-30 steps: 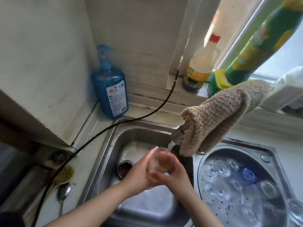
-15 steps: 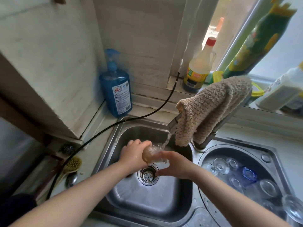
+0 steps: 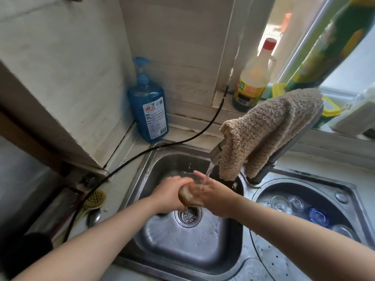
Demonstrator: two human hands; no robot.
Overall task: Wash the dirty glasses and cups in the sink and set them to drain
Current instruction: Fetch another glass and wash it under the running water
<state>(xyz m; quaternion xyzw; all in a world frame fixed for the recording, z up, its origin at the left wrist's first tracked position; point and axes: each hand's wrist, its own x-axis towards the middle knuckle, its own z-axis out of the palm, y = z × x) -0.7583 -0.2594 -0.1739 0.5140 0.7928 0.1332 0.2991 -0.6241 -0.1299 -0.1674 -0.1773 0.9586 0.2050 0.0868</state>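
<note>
Under the running tap [image 3: 216,154], above the sink [image 3: 188,240] drain, the left hand [image 3: 169,194] and right hand [image 3: 215,196] both grip a glass [image 3: 189,196] held between them, water falling on the right fingers.

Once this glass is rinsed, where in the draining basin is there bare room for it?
The perforated floor at the near left of the round basin, toward the right forearm, is bare. The far and right side is crowded with upturned glasses and a blue cup.
</note>
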